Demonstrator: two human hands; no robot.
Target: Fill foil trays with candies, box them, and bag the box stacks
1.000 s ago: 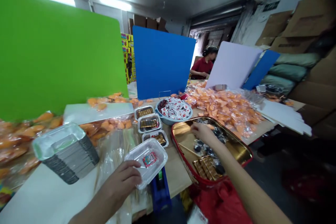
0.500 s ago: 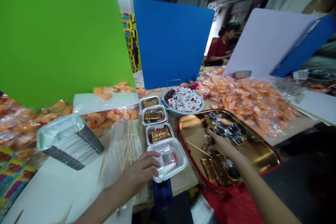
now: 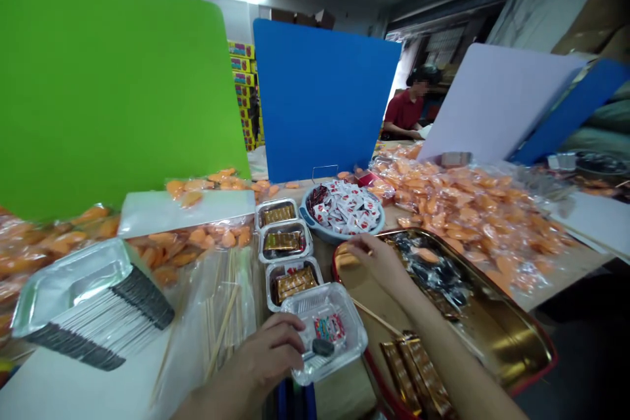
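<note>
From where I stand, the left hand (image 3: 268, 354) of the person is closed upon the left rim of a shallow tray (image 3: 342, 359), with fingers curled over the edge. This shallow tray is just in front of three foil trays (image 3: 262, 243) in a row, and it overlaps the nearest of them. Inside it lie a colourful packet (image 3: 329, 328) and, touching or almost touching it, a dark round piece (image 3: 323, 347). The right hand (image 3: 386, 269) is above the far left part of a large golden tray (image 3: 506, 344), near to the bowl (image 3: 325, 231) of sachets (image 3: 347, 205); its fingers are bent, and I cannot tell whether something is between them. Under the right arm, the golden tray holds wrapped bars (image 3: 416, 374), a thin stick (image 3: 377, 316) and dark pieces in clear wrapping (image 3: 440, 272). In my judgement, the step in hand is a reach by the right hand, while the left one keeps the shallow tray steady. The next move seems to call for a light finger pinch from the right and a firm, level hold from the left.
</note>
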